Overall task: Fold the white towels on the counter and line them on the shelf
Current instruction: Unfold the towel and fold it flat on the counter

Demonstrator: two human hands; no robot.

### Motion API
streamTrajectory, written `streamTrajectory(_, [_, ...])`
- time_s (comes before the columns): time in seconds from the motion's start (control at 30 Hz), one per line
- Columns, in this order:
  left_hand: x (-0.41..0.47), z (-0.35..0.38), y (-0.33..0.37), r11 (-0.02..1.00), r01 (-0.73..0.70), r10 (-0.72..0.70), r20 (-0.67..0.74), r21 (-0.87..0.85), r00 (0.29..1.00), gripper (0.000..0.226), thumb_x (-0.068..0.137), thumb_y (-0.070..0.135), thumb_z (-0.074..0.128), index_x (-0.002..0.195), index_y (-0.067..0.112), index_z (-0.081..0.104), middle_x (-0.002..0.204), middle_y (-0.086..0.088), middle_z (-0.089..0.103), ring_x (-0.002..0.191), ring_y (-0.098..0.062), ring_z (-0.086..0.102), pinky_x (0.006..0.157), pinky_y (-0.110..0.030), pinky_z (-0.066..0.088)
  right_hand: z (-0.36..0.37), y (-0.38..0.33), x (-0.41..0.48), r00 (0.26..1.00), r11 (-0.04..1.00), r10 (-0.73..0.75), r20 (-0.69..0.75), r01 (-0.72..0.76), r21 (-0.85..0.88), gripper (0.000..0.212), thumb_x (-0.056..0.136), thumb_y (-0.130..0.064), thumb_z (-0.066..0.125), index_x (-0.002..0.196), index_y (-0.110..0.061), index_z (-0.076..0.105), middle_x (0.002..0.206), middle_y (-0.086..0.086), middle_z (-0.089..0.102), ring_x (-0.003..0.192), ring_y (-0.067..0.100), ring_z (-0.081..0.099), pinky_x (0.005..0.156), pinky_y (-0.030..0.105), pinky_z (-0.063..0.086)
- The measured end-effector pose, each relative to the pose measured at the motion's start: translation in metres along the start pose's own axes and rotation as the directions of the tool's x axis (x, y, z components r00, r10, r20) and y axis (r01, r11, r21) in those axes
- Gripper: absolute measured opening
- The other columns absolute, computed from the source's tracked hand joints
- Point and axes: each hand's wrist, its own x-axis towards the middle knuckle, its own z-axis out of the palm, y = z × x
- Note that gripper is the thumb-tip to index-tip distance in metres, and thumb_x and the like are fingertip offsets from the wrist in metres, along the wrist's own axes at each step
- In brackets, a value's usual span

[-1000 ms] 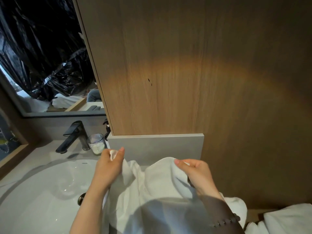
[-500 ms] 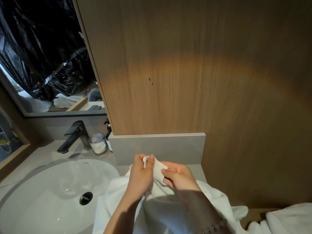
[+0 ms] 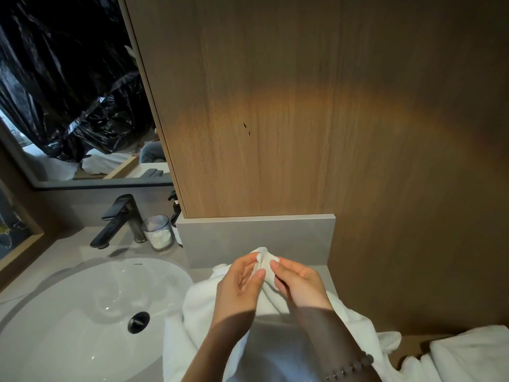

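Towel corners pinched together between both grips.
Left grip (image 3: 239,288) and right grip (image 3: 300,285), fingers curled nearly closed, each pinch the white towel (image 3: 199,312) by its raised corners; its bulk lies on the table (image 3: 326,272), touching the sink (image 3: 82,312) rim.

The towel (image 3: 209,307) under the hands is soft white terry cloth; left of them, the basin (image 3: 82,312) is glossy ceramic; beyond, the wall (image 3: 275,106) is matt wood grain.

We face a wood panel (image 3: 275,106) in a dim bathroom.
Left of it we see a mirror (image 3: 68,111), black tap (image 3: 121,219) and white sink (image 3: 82,312); warm light falls across it.
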Motion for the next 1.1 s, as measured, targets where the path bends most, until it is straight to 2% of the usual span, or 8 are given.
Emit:
streamTrajectory(0.07, [-0.001, 0.004, -0.002, 0.997, -0.045, 0.045, -0.002, 0.064, 0.999, 0.035, 0.09, 0.002, 0.057, 0.103, 0.035, 0.059, 0.113, 0.015, 0.064, 0.109, 0.006, 0.057, 0.097, -0.012, 0.042, 0.0, 0.0, -0.001, 0.999, 0.998, -0.047, -0.012, 0.047, -0.041, 0.019, 0.085, -0.002, 0.064, 0.104, -0.001, 0.069, 0.079, 0.005, 0.072, 0.067, 0.008, 0.066, 0.062, 0.014, 0.05])
streamTrajectory(0.2, [-0.001, 0.007, -0.005, 0.977, -0.124, 0.125, 0.006, 0.171, 0.992, 0.038, 0.091, 0.005, 0.056, 0.109, 0.039, 0.055, 0.118, 0.024, 0.054, 0.107, 0.028, 0.043, 0.092, 0.001, 0.033, 0.001, 0.0, -0.003, 0.994, 0.994, -0.104, -0.039, 0.102, -0.034, 0.018, 0.086, 0.0, 0.062, 0.102, 0.0, 0.071, 0.094, 0.014, 0.073, 0.094, 0.026, 0.069, 0.087, 0.031, 0.053])
streamTrajectory(0.3, [0.001, 0.008, -0.008, 0.946, -0.207, 0.206, 0.033, 0.249, 0.978, 0.039, 0.091, 0.004, 0.055, 0.123, 0.025, 0.053, 0.123, 0.02, 0.049, 0.114, 0.027, 0.036, 0.093, 0.004, 0.027, 0.002, 0.0, -0.005, 0.993, 0.993, -0.116, -0.037, 0.116, -0.008, 0.018, 0.087, 0.002, 0.059, 0.098, -0.002, 0.073, 0.093, 0.012, 0.074, 0.095, 0.024, 0.068, 0.09, 0.031, 0.052])
streamTrajectory(0.4, [0.003, 0.009, -0.009, 0.922, -0.249, 0.244, 0.054, 0.295, 0.968, 0.038, 0.093, 0.003, 0.051, 0.13, 0.012, 0.052, 0.127, 0.018, 0.044, 0.121, 0.018, 0.029, 0.094, 0.006, 0.022, 0.002, -0.004, -0.01, 0.993, 0.992, -0.118, 0.016, 0.117, 0.045, 0.03, 0.088, 0.006, 0.055, 0.08, -0.013, 0.077, 0.087, 0.007, 0.075, 0.082, 0.013, 0.071, 0.07, 0.017, 0.054])
streamTrajectory(0.6, [-0.002, 0.016, -0.005, 0.977, -0.135, 0.109, 0.156, 0.168, 0.982, 0.068, 0.071, 0.005, 0.032, 0.136, 0.025, 0.031, 0.133, 0.031, 0.027, 0.131, 0.014, 0.021, 0.101, 0.003, 0.015, -0.002, -0.005, -0.011, 0.99, 0.99, -0.132, 0.045, 0.13, 0.055, 0.028, 0.089, 0.005, 0.051, 0.089, -0.013, 0.072, 0.081, -0.001, 0.075, 0.075, 0.005, 0.07, 0.062, 0.011, 0.051])
streamTrajectory(0.8, [0.0, 0.017, -0.012, 0.985, -0.115, 0.078, 0.262, 0.13, 0.962, 0.084, 0.058, 0.003, 0.027, 0.137, 0.03, 0.02, 0.14, 0.028, 0.015, 0.128, 0.024, 0.011, 0.113, -0.01, 0.012, 0.002, 0.003, -0.01, 0.984, 0.977, -0.174, 0.022, 0.17, 0.125, 0.04, 0.068, -0.017, 0.075, 0.106, -0.006, 0.069, 0.101, 0.008, 0.073, 0.098, 0.018, 0.069, 0.088, 0.026, 0.052])
streamTrajectory(0.97, [0.003, 0.007, -0.01, 0.998, -0.053, 0.037, 0.297, 0.045, 0.954, 0.073, 0.058, 0.003, 0.032, 0.118, 0.042, 0.046, 0.138, 0.028, 0.032, 0.129, 0.019, 0.025, 0.112, -0.012, 0.021, -0.001, 0.001, -0.008, 0.984, 0.98, -0.165, -0.065, 0.171, 0.099, 0.015, 0.084, -0.001, 0.062, 0.096, -0.008, 0.07, 0.091, 0.008, 0.074, 0.084, 0.019, 0.071, 0.076, 0.023, 0.056])
streamTrajectory(1.1, [0.013, -0.007, 0.004, 0.966, -0.165, 0.113, 0.248, 0.199, 0.962, 0.037, 0.079, 0.027, 0.044, 0.111, 0.045, 0.051, 0.124, 0.027, 0.048, 0.114, 0.02, 0.041, 0.095, -0.001, 0.032, -0.007, -0.007, -0.011, 0.982, 0.982, -0.187, -0.005, 0.187, 0.0, 0.017, 0.088, 0.001, 0.057, 0.098, -0.005, 0.068, 0.085, 0.01, 0.074, 0.077, 0.017, 0.07, 0.07, 0.024, 0.055])
